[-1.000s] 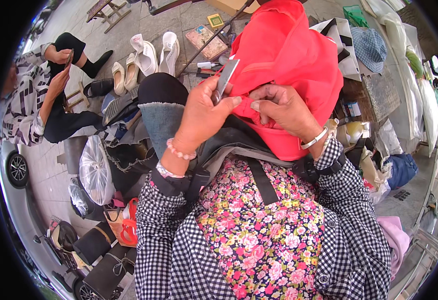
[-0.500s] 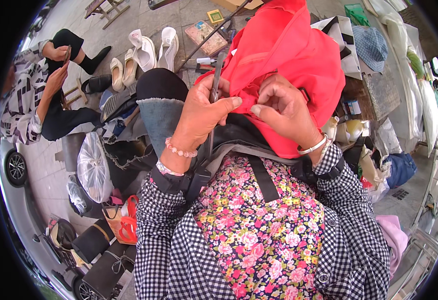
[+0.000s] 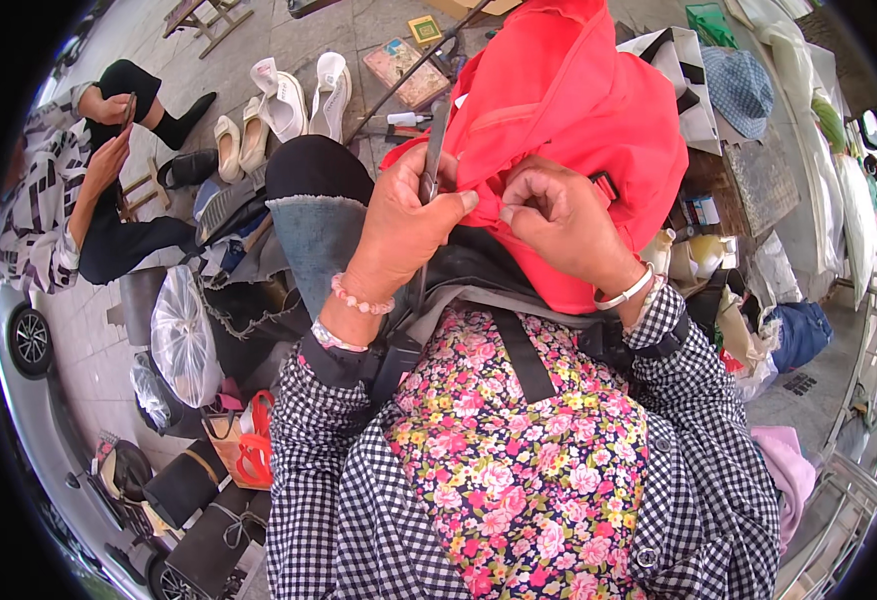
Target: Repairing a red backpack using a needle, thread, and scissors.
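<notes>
Across my lap lies a large piece of bright red cloth (image 3: 558, 100) with a small dark buckle on it; whether it is a bag or a garment I cannot tell. My left hand (image 3: 403, 205) is closed around a long grey metal tool (image 3: 436, 140) with a pivot, like a pair of scissors. Its thumb and fingertips also press on the cloth's near edge. Just beside it, my right hand (image 3: 563, 220) is closed in a pinch at a fold of the same cloth. Anything small between its fingertips is hidden.
White shoes (image 3: 330, 95) and beige flats (image 3: 240, 140) stand ahead on the left. A seated person (image 3: 68, 190) holds a phone further left. A blue hat (image 3: 740, 90) rests on a wooden box (image 3: 758, 185) at the right. Bags (image 3: 188, 335) lie left of my legs.
My right hand has dropped slightly and its curled fingers have drawn closer together near the cloth. The left hand keeps its hold, and the view has shifted a little.
</notes>
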Demonstrator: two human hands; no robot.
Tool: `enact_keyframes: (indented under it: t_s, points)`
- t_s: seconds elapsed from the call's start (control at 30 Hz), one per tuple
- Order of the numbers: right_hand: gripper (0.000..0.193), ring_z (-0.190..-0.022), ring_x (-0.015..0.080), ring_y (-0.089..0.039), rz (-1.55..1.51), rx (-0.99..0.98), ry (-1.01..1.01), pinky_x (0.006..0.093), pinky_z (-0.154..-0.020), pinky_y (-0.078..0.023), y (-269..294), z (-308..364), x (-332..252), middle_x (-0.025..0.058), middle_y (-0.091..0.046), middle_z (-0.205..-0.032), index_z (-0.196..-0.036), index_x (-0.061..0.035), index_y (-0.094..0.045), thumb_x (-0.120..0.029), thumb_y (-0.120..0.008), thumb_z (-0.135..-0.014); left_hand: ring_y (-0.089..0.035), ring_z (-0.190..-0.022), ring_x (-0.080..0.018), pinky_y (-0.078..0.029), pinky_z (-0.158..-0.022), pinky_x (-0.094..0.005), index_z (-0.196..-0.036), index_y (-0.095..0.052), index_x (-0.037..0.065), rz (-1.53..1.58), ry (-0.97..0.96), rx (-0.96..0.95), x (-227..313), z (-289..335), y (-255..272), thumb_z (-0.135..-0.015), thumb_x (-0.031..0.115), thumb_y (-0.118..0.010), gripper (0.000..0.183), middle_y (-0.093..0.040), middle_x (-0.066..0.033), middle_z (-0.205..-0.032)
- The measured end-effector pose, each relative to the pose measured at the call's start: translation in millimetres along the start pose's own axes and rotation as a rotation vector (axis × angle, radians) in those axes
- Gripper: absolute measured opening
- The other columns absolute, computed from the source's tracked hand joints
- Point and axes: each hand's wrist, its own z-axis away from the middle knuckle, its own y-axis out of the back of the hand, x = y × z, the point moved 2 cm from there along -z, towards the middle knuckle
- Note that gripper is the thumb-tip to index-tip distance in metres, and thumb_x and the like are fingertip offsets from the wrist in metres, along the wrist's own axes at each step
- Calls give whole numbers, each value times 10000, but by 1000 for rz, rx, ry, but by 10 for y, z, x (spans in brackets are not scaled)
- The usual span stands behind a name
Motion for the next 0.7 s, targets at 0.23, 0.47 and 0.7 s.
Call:
enact_keyframes:
  t_s: [0.23, 0.47, 0.7]
  points:
    - [55, -633, 72, -543, -390, 31, -280, 211, -578, -442, 5, 29, 20, 10, -563, -725, -805, 11, -554, -38, -573, -788, -428, -515, -7, -348, -436, -165, -939, -520, 28, -220, -29, 102, 83, 31, 17, -759, 52, -654, 226, -513, 27, -694]
    - [62, -641, 72, -561, -444, 38, -214, 213, -589, -457, -9, 18, 42, 13, -577, -721, -810, 11, -560, -41, -585, -786, -467, -549, -24, -383, -473, -173, -989, -521, 11, -365, -267, 295, 174, 171, 88, -780, 96, -669, 269, -566, -8, -777]
    - [9, -727, 74, -548, -333, 44, 19, 208, -634, -458, -101, 2, 69, 25, -556, -766, -774, 21, -562, 21, -562, -765, -367, -518, -20, -298, -435, -222, -657, -576, 18, -472, -161, 230, 68, 146, -123, -741, 161, -706, 211, -488, 34, -547]
